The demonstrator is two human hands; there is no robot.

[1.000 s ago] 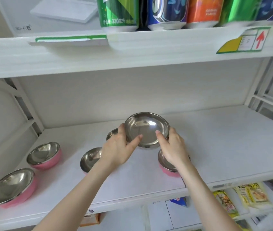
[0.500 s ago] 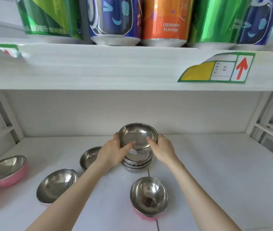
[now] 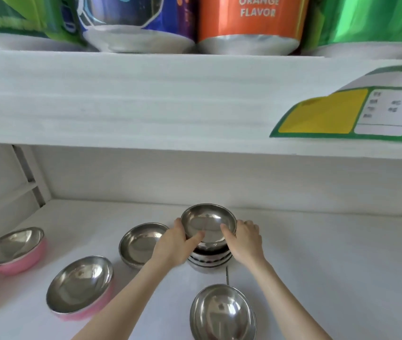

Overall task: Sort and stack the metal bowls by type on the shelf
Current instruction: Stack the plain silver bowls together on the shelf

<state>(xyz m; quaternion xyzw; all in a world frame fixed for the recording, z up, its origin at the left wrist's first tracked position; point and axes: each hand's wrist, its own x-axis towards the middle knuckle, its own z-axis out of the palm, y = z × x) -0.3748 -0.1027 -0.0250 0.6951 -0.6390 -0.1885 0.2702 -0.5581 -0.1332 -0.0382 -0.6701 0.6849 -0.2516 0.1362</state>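
Since 1 second ago the steel bowl (image 3: 207, 222) has come down from mid-air above the shelf (image 3: 317, 266) and now sits on top of the stack (image 3: 209, 262) of plain steel bowls, and both hands have stayed on it. The left hand (image 3: 173, 244) grips the bowl's left side, thumb hooked over the near rim and fingers wrapped behind. The right hand (image 3: 245, 239) grips the right side in the same way, so the bowl lies between the 2 palms. The stack stands near the middle of the shelf, closer to the back wall than to the front edge. Just left of it, partly behind the left wrist, 1 loose steel bowl (image 3: 141, 241) rests upright on the shelf. Further toward the left edge lie 2 bowls with pink outsides: the far pink bowl (image 3: 13, 249) and the near pink bowl (image 3: 79, 287), both tilted. At the front edge, between the forearms, the front bowl (image 3: 222, 312) leans toward the camera. On the upper shelf stand drink cans, among them an orange can (image 3: 251, 20), and a green-and-yellow label (image 3: 342, 114) sticks to its front face.
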